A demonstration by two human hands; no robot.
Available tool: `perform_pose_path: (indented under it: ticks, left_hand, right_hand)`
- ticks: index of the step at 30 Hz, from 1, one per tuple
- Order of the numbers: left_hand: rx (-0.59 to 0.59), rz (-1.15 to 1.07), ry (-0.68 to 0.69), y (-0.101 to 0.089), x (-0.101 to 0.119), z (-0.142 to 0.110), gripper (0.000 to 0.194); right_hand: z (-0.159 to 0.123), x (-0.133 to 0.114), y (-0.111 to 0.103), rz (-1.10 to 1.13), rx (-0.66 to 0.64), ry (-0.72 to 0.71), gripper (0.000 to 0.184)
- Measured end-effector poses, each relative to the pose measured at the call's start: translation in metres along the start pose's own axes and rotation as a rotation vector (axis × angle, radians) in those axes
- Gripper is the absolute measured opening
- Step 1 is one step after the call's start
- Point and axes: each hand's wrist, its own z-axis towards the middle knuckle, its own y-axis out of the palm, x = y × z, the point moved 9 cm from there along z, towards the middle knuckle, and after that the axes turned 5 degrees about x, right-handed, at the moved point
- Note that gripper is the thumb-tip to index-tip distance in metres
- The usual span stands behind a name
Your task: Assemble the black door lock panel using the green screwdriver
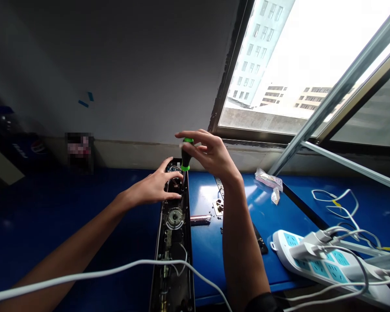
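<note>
right hand [208, 151]: partly closed, fingers wrapped round the green-and-black handle of a screwdriver [186, 157]
left hand [152, 187]: open, fingers spread over the top end of the door lock body [174, 219]
door lock body: lengthwise on the blue workbench [279, 208], screwdriver upright above it
in the way: white cable [117, 269] across left forearm and lock
around: silver cylinder [200, 219], power strip [321, 264]
writing: pepsi on dark blue box [26, 151]
</note>
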Motion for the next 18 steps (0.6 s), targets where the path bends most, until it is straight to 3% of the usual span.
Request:
perform_pose_path:
  ticks: [4,10,15,18]
  left_hand:
    - [0.003,-0.007,-0.003,0.0,-0.002,0.001,0.067]
    - [0.002,-0.017,-0.031,0.001,-0.005,0.003,0.064]
    - [-0.002,-0.054,-0.036,0.003,-0.008,0.005,0.061]
    - [0.001,-0.072,-0.048,0.004,-0.009,0.005,0.059]
  right_hand:
    - [-0.002,0.0,0.01,0.185,-0.131,0.037,0.039]
    - [0.0,0.005,-0.007,-0.046,0.023,0.042,0.027]
    - [-0.004,0.002,0.007,0.172,-0.191,0.104,0.041]
    - [-0.002,0.001,0.007,0.119,-0.158,0.075,0.033]
